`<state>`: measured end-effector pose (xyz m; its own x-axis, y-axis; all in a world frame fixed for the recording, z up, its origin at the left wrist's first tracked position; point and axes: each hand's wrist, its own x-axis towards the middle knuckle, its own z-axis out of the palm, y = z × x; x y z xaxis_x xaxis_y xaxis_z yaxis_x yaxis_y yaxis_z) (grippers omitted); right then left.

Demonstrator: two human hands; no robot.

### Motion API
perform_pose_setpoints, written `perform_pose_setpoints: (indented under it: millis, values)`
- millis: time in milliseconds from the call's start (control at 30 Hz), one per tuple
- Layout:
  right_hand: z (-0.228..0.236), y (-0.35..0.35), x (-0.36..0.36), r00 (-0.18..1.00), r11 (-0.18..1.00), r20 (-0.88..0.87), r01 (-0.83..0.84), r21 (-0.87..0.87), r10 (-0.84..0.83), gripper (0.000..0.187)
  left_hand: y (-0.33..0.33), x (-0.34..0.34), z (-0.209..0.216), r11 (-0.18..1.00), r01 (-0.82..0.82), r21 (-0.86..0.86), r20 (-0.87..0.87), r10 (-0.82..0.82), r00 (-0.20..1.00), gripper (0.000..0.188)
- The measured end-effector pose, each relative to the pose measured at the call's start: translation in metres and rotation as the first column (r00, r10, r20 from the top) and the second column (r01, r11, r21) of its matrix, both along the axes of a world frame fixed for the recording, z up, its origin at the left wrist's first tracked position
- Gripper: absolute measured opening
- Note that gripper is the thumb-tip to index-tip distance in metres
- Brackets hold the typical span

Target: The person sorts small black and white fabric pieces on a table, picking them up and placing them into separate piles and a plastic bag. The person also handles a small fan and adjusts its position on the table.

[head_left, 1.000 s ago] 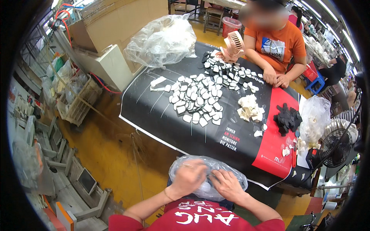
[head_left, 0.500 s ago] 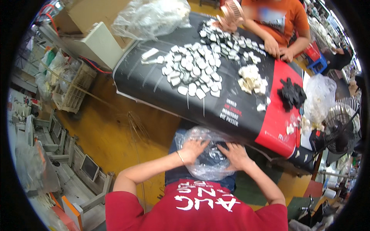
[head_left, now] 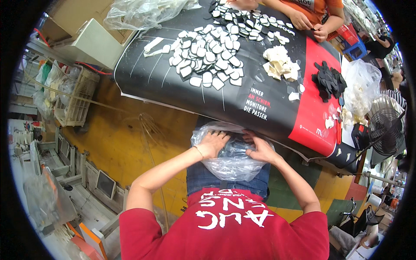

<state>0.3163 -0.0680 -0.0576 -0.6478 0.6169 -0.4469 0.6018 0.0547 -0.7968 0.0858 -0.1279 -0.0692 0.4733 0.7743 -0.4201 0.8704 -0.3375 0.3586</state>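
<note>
Your left hand [head_left: 211, 145] and right hand [head_left: 262, 151], open without visible grip, seem to spread the clear plastic bag [head_left: 233, 168], which next needs even pressure.

1. From my remote station I see a deep-red, short-sleeved fabric T-shirt [head_left: 182, 240] on the wearer.
2. Large, brush-like white lettering [head_left: 258, 218] runs across its front, with smaller print nearer the waist.
3. I make out blue denim trousers [head_left: 257, 180].
4. A thin, narrow bracelet [head_left: 199, 152] circles the wrist of the bare left hand [head_left: 211, 146].
5. I see the right hand [head_left: 262, 151] bare too.
</note>
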Motion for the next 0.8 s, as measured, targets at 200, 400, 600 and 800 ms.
perform_pose_setpoints:
  millis: [200, 400, 600, 800]
  values:
    - [0.040, -0.010, 0.003, 0.932, 0.913, 0.059, -0.362, 0.188, 0.358, 0.053, -0.016, -0.003, 0.029, 0.996, -0.091, 0.013, 0.354, 0.080, 0.932, 0.068]
    - [0.117, 0.010, -0.009, 0.949, 0.956, -0.150, -0.256, 0.141, 0.276, 0.049, -0.004, -0.042, 0.105, 0.971, -0.183, -0.152, 0.650, 0.238, 0.722, 0.033]
    - [0.119, 0.087, -0.057, 0.982, 0.628, -0.065, -0.062, 0.775, 0.177, 0.137, 0.075, -0.113, 0.105, 0.511, -0.623, 0.592, 0.387, 0.498, 0.776, 0.144]
    - [0.078, 0.151, -0.137, 0.989, 0.566, 0.103, -0.146, 0.812, 0.107, 0.156, 0.157, -0.135, 0.075, 0.389, -0.833, 0.393, 0.426, 0.726, 0.540, 0.130]
